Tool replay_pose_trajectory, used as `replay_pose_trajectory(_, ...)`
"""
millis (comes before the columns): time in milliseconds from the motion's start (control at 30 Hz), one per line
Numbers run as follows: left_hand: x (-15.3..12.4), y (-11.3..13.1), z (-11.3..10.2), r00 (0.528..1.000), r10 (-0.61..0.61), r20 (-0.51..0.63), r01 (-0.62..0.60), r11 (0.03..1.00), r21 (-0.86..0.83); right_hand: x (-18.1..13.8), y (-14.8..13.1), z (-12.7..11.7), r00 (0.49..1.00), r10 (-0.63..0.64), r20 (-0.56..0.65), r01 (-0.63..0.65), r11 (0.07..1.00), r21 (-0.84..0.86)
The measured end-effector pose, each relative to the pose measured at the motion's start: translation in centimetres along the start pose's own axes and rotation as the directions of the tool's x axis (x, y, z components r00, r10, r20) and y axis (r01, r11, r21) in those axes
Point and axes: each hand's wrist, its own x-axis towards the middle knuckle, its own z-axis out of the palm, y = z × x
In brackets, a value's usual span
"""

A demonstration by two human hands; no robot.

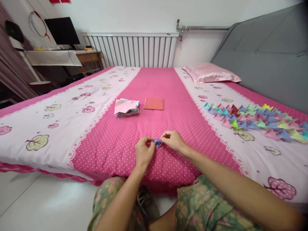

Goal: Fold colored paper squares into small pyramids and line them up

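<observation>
A small folded purple paper boat (158, 142) is held between my two hands, low over the pink dotted bedspread (115, 144). My left hand (143, 150) pinches its left end with thumb and forefinger. At its right end my right hand (173, 140) grips it between thumb and fingertips. Farther back lies a stack of loose paper sheets (125, 106), pink on top with ruffled edges. Beside that stack sits a flat reddish-orange paper pile (153, 104). To the right stand rows of folded paper boats (250, 122) in several colours.
A pink pillow (211, 73) rests near the grey headboard (264, 48) at the right. Behind the bed is a white radiator (134, 49) with a pipe. A desk (55, 57) with a black monitor (62, 31) stands at the back left.
</observation>
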Motion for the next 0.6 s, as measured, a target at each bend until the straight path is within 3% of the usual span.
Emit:
replay_pose_trajectory(133,0.31,-0.40,-0.15,1.000,-0.005,0.001,0.005,0.999,0.041,0.31,0.46,-0.02,1.000,-0.009,-0.011,0.009,1.000,-0.003)
replay_pose_trajectory(267,0.45,-0.35,-0.38,0.997,0.069,0.022,-0.072,0.986,0.152,0.58,0.92,0.03,1.000,-0.006,-0.018,0.006,1.000,0.021)
replay_pose_trajectory(600,0.19,0.29,-0.54,0.990,0.109,0.091,-0.130,0.951,0.280,0.40,0.90,0.19,0.993,0.121,0.013,-0.122,0.978,0.167)
